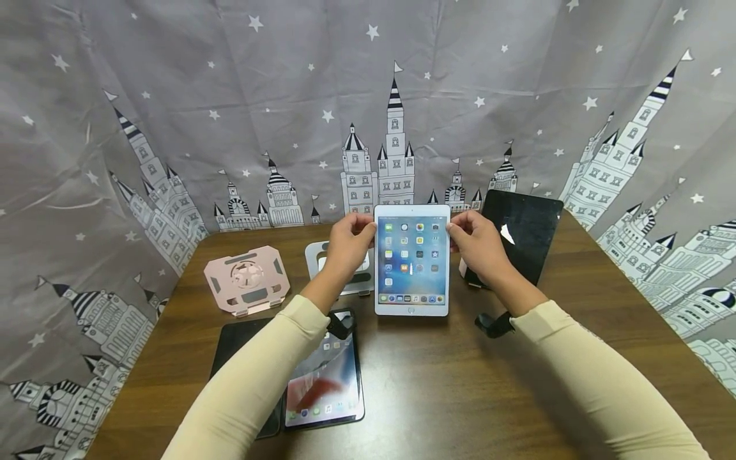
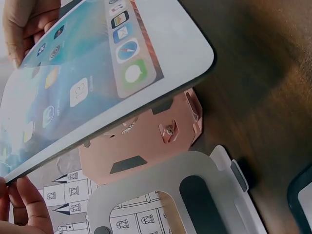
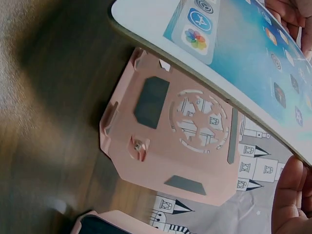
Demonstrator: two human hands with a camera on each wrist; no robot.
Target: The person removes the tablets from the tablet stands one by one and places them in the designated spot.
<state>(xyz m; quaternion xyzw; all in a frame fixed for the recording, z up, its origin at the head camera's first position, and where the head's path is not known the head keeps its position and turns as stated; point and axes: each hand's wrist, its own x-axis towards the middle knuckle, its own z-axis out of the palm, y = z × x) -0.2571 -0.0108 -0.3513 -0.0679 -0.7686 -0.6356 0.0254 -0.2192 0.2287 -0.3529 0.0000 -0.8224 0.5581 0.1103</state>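
Note:
A white tablet [image 1: 411, 262] with its screen lit by app icons stands upright at mid-table, its lower edge above the wood. My left hand [image 1: 347, 243] pinches its left edge near the top, and my right hand [image 1: 477, 243] pinches the right edge at about the same height. Behind the tablet is a pink metal stand [image 3: 195, 165] with a round cut-out and dark pads, seen in both wrist views and covered by the tablet in the head view. The left wrist view shows a grey stand [image 2: 146, 183] beside the pink one.
Farther left stands another pink tablet stand [image 1: 247, 278]. A black tablet [image 1: 517, 230] leans on a pink stand at the right. Front left on the wooden table [image 1: 437, 383] lie a lit tablet [image 1: 324, 383] and a dark tablet [image 1: 241, 332], partly behind my left sleeve. A castle-print curtain [image 1: 259, 96] hangs behind.

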